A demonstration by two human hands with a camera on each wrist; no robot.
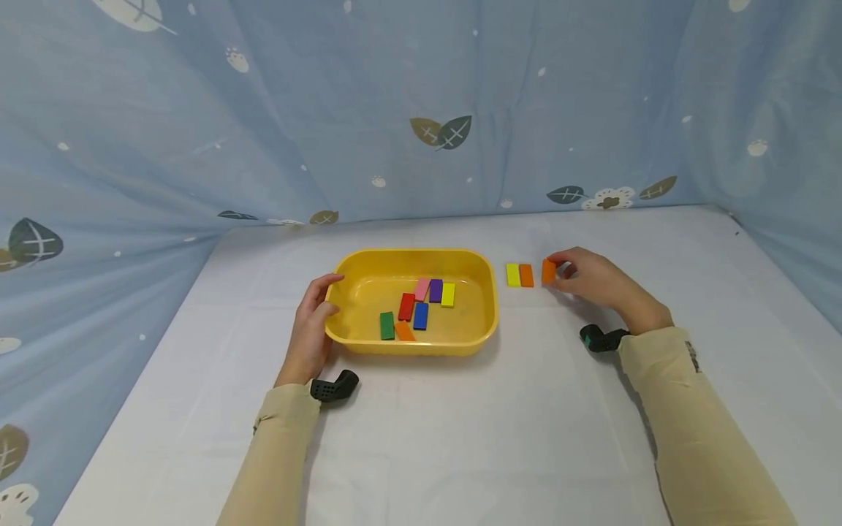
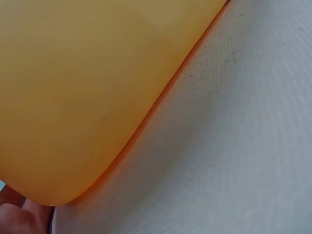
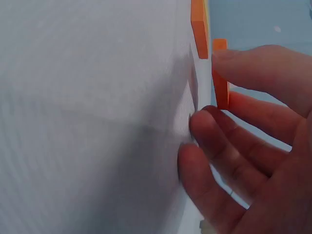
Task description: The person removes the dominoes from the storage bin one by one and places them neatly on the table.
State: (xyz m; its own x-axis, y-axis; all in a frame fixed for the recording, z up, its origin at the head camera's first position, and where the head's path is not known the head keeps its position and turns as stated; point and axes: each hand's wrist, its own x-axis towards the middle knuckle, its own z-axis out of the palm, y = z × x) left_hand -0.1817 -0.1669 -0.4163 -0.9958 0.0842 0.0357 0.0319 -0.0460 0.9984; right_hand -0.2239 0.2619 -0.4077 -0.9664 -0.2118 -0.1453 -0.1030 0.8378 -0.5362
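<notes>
In the head view my left hand [image 1: 305,336] grips the left end of a yellow plastic tray [image 1: 421,350], its thumb and fingers at the rim. The tray's wall [image 2: 92,87] fills much of the left wrist view. To the right of the tray, my right hand [image 1: 595,281] pinches an orange rectangular block [image 1: 549,272] between thumb and fingers. In the right wrist view this block [image 3: 222,92] is apart from the orange block on the table [image 3: 199,34]. A yellow block [image 1: 513,275] and that orange block [image 1: 526,275] lie side by side, left of my right hand.
Inside the tray lie green [image 1: 387,326], orange [image 1: 404,331], red [image 1: 406,307], blue [image 1: 421,316], pink [image 1: 422,289], purple [image 1: 435,291] and yellow blocks [image 1: 448,295]. A white cloth [image 1: 487,431] covers the table. Behind it hangs a blue patterned curtain [image 1: 355,95].
</notes>
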